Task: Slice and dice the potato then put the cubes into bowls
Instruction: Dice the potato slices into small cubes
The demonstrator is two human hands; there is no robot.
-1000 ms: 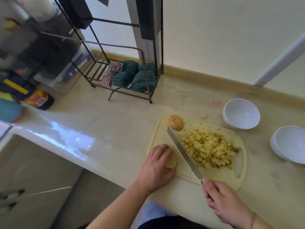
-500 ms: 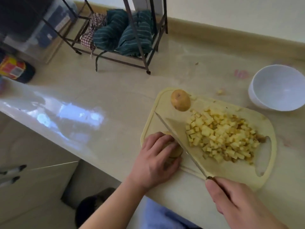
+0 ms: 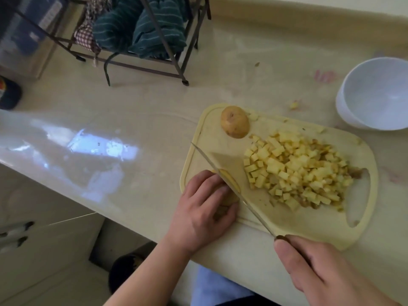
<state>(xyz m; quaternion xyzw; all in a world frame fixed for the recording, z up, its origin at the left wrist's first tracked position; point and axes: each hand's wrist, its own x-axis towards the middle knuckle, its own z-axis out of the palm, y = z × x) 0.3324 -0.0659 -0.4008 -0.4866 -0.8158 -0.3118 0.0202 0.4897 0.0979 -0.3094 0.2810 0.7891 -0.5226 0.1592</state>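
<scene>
Fingertips at risk: left hand (image 3: 204, 208) curls over small yellow potato piece (image 3: 230, 196), lower centre of pale yellow plastic board (image 3: 276, 219), w/ long steel knife (image 3: 229, 184) in right hand's (image 3: 318, 272) grip touching the knuckles. Slip = cut; piece could roll. Diced cubes (image 3: 298, 173) piled mid-right; white bowl (image 3: 375, 93) upper right.

Soft daylight fills the scene, moderately bright with a yellowish cast. A bluish-white window reflection glares off the glossy cream stone countertop (image 3: 106, 146) at left. The long steel knife blade (image 3: 229, 184) casts a soft shadow on the pale yellow plastic cutting board (image 3: 212, 138). The whole frame is slightly soft, and wide-angle distortion bends the edges; the dark metal wire rack (image 3: 167, 40) looks smeared.
</scene>
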